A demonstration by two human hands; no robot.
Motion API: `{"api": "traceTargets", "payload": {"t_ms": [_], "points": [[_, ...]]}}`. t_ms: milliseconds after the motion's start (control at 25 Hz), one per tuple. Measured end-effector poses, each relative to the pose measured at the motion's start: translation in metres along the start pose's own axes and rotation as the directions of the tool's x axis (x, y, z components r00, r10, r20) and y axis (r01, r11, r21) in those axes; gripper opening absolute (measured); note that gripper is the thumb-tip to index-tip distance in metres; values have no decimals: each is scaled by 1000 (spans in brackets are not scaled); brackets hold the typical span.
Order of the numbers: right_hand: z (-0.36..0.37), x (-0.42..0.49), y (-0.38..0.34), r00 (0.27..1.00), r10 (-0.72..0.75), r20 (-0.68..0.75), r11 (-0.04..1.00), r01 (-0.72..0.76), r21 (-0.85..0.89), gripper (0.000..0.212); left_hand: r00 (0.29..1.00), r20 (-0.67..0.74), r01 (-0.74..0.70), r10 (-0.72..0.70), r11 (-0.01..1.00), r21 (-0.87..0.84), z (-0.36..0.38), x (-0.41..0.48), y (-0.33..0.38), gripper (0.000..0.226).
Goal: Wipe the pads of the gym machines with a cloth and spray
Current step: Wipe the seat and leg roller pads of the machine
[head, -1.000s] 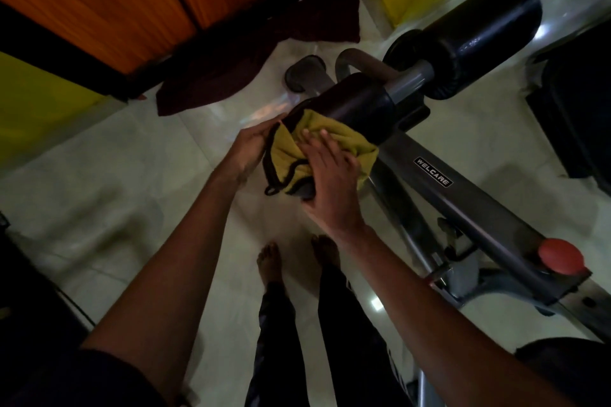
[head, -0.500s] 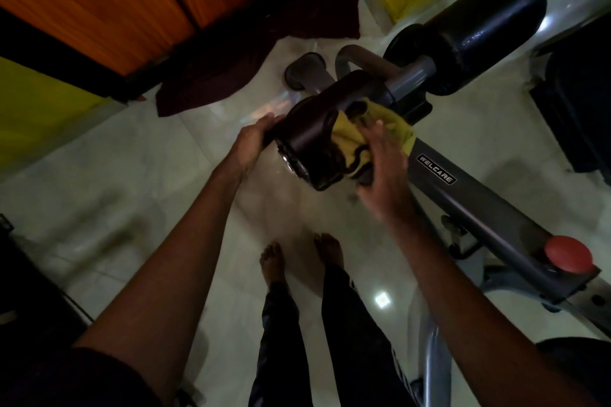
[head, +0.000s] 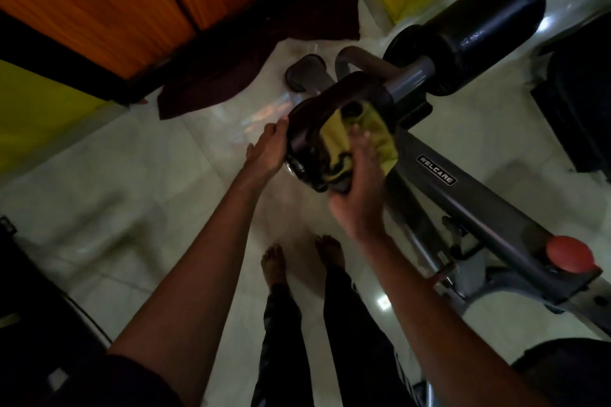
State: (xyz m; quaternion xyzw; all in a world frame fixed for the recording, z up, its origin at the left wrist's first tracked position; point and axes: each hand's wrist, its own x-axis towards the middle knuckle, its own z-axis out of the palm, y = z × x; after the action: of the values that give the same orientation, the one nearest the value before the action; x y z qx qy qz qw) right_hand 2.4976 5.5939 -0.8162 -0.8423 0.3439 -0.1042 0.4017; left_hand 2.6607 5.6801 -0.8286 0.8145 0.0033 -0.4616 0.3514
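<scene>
- The left hand (head: pixel 267 152) lay against the left end of the near dark, rounded roller pad (head: pixel 310 129), fingers straight and together, touching it without curling round it.
- The right hand (head: pixel 358 188) was spread over the yellow cloth with dark edging (head: pixel 377 135), its fingers (head: pixel 357 139) nearly straight and pressing the cloth onto the pad. The thumb sat low by the pad's near end, where blur hid its exact hold.
- The cloth was bunched on the right-hand part of the near pad, between the palm and the pad's surface. One corner hung over towards the grey metal arm (head: pixel 479 218).
- That arm carried a small plate reading "WELCARE" (head: pixel 437 169) and ran down to the right, to a round red knob (head: pixel 569 254).
- A second, larger black cylindrical pad (head: pixel 479 23) sat on the same grey crossbar (head: pixel 408 76), beyond the near pad and apart from both hands.
- Below the hands, two bare feet (head: pixel 272 261) stood on the pale glossy tiled floor (head: pixel 132 175).
- A dark maroon cloth (head: pixel 231 76) lay crumpled on the floor against the orange wooden panels (head: pixel 132 3), well apart from the machine's pads.
</scene>
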Motion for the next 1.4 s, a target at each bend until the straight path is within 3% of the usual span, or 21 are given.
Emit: {"api": "traceTargets", "payload": {"t_ms": [80,160,240,320,440,640,840,960,1000,1120,1160,1280,1400], "points": [[4,-22,5,988,-113,102,991,119,-54,86,999,-22,-28,28,1000,-6,2,5,-4,62],[-7,-11,16,986,-131,103,987,139,-79,85,970,-192,-141,146,989,42,5,4,-10,56],[-23,15,19,996,-80,31,995,82,-62,83,840,-400,-369,367,926,77,14,-5,-14,40],[-33,38,18,997,-71,-11,995,70,-71,83,768,-456,-483,449,875,48,26,-15,-20,31],[-30,51,12,1000,-27,-8,980,25,-197,89,820,-375,-469,433,883,-5,31,-19,-30,40],[-5,27,-6,993,10,-115,965,-40,-260,86,870,-191,-457,454,889,33,14,-19,-23,43],[-4,-1,-12,988,-95,123,926,133,-354,99,889,-143,-446,436,893,-54,9,-8,-26,42],[-30,31,11,998,48,-45,941,-61,-332,89,907,-121,-406,403,914,-1,3,-3,-27,42],[-39,44,17,990,85,-114,956,-114,-270,80,891,-153,-425,427,904,47,1,-4,-25,41],[-48,59,24,975,108,-197,975,-142,-169,65,721,-286,-592,632,775,221,8,-14,-23,32],[-42,56,22,972,118,-205,977,-150,-151,65,694,-292,-615,658,753,235,13,-17,-27,32],[-20,32,7,978,121,-168,977,-147,-153,76,706,-247,-609,664,747,268,22,-16,-41,43],[-4,5,-5,999,-26,21,960,31,-277,90,753,-195,-588,628,776,229,14,-8,-36,43]]}}
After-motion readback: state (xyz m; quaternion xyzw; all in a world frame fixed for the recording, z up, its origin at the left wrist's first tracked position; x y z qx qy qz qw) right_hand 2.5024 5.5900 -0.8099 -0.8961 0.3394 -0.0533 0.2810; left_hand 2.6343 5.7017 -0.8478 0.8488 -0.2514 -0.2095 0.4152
